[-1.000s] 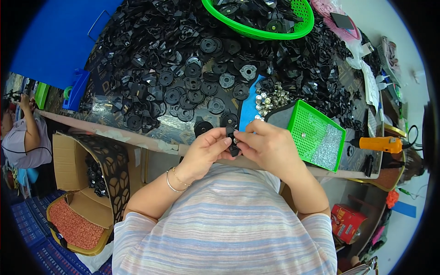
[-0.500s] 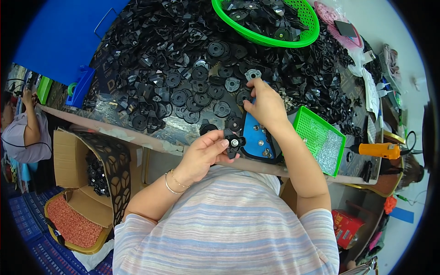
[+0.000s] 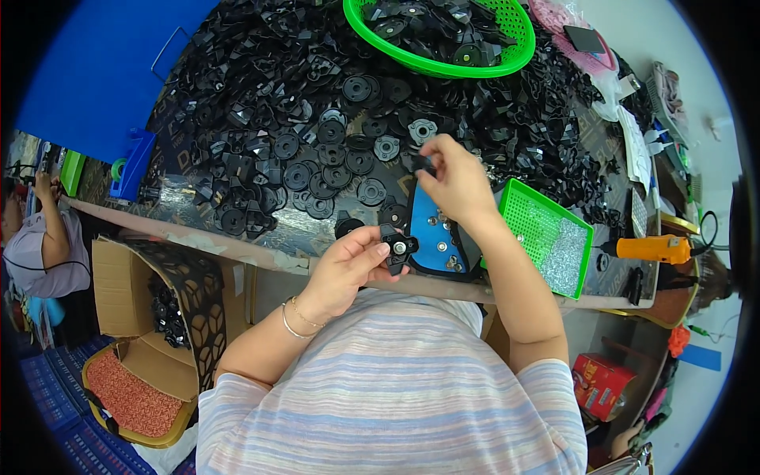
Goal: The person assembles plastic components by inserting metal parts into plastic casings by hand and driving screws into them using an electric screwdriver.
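Note:
My left hand [image 3: 342, 275] grips a black plastic part [image 3: 398, 248] with a round metal piece at its centre, just over the table's near edge. Farther out, the thumb and fingers of my right hand [image 3: 461, 190] are pinched on a small round black plastic piece [image 3: 423, 164], partly hidden by the fingers. Below that hand lies a blue pad [image 3: 426, 241] with several small metal fittings on it. Loose black discs [image 3: 336, 176] are scattered left of the pad.
A green tray [image 3: 514, 207] with small shiny metal pieces stands right of my right forearm. Black parts heap over the far table, around a green basket [image 3: 434, 66]. An orange-handled tool [image 3: 653, 249] lies at right. A cardboard box [image 3: 119, 285] stands below left; another person [image 3: 51, 237] sits beyond.
My right hand's fingers have closed on a round black piece and drawn it slightly up from among the discs. My left hand keeps its part, turned a little. The whole view has shifted slightly.

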`<control>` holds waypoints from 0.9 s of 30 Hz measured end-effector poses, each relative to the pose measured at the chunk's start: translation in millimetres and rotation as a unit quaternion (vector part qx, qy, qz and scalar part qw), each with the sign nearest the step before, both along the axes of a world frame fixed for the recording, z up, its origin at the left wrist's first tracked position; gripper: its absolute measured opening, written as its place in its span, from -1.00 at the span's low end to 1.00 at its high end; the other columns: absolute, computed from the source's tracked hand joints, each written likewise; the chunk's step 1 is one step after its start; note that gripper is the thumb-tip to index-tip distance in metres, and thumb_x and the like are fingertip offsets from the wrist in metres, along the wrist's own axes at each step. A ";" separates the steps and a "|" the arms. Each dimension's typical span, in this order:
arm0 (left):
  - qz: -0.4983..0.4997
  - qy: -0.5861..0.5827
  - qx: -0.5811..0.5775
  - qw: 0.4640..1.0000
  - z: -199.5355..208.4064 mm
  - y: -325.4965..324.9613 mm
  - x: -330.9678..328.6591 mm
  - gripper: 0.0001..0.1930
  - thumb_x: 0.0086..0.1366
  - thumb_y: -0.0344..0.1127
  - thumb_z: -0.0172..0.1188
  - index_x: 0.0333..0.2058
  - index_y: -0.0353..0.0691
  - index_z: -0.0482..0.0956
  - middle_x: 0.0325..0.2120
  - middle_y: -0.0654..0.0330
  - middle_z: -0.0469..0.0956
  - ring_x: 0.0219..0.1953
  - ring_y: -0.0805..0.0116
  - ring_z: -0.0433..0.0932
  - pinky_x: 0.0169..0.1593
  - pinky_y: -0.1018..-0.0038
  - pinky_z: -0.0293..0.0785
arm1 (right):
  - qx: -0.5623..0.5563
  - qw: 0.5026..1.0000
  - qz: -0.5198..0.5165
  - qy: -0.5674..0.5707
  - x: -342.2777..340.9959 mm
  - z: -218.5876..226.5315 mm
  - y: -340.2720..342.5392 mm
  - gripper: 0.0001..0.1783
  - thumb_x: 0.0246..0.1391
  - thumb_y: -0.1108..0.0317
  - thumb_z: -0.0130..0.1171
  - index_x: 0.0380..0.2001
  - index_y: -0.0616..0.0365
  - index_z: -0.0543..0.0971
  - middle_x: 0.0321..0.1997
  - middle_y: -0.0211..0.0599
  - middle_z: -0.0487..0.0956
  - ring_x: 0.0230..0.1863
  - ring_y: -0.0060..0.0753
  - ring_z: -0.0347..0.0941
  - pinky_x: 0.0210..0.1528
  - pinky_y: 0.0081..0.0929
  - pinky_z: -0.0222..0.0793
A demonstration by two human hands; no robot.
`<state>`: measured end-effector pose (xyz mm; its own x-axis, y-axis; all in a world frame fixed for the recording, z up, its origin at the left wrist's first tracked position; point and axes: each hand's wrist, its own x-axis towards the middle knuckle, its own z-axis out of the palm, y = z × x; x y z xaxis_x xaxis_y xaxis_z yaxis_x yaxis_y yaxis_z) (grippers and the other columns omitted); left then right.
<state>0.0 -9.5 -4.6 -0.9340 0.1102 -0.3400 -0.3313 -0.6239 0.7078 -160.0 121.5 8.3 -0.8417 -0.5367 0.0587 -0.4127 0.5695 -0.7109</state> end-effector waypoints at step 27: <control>0.019 -0.031 0.068 0.997 -11.3 2.4 -2.9 -0.72 0.29 -0.40 -0.17 -0.05 -0.30 0.31 -0.21 0.14 0.46 -0.18 0.33 0.50 -0.08 0.37 0.47 | -0.035 0.978 0.206 -0.004 53.9 35.5 34.3 -0.44 -0.44 0.53 0.26 -0.17 0.11 0.53 -0.27 -0.27 0.46 -0.21 -0.28 0.39 -0.20 -0.47 0.36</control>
<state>-2.9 -7.1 -15.8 -0.9158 0.1242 -0.3820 -0.3464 -0.7256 0.5945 -106.1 155.8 43.8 -0.5561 -0.8250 0.1005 -0.5904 0.3070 -0.7465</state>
